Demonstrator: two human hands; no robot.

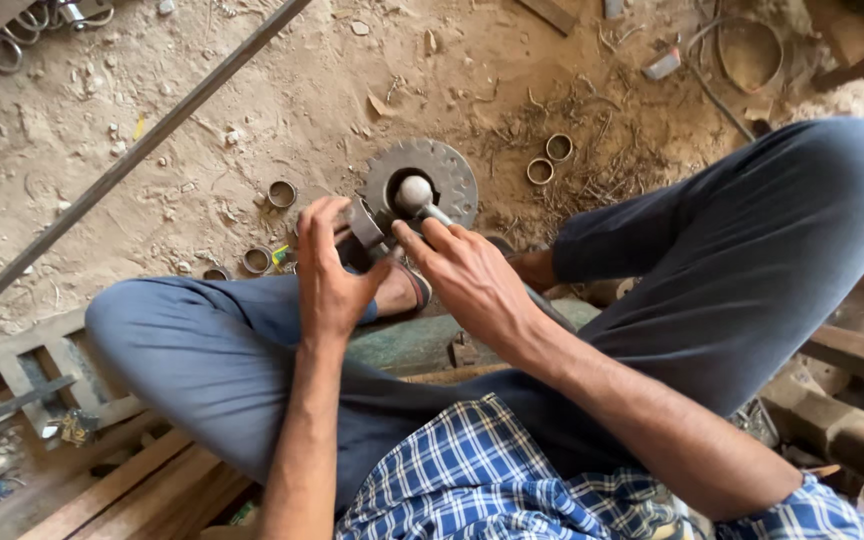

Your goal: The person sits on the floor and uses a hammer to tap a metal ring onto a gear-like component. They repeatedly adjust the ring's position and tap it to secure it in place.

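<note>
STEP: ball-ended pin (415,193) being seated in disc (422,180) on floor | LEFT: left hand (330,270) closed on sleeve (364,222) | RIGHT: right hand (472,280) fingers pinching pin shaft | NEXT: likely sleeve to be aligned with pin, steady hold needed

— Where are the hands?

— Both are out in front of the body, low between the raised knees, close together but not touching.

— The left hand (330,272)?

— Its forearm runs almost straight up the view from the bottom edge. The wrist is straight, the back of the hand faces the camera, and the fingers curl forward and down, closed in a grip.

— And the right hand (472,280)?

— Its forearm comes in slanting from the lower right, bare below a rolled sleeve. The hand lies flatter, back upward, with the fingers (422,238) stretched toward the left hand and pinched at the tips.
</note>
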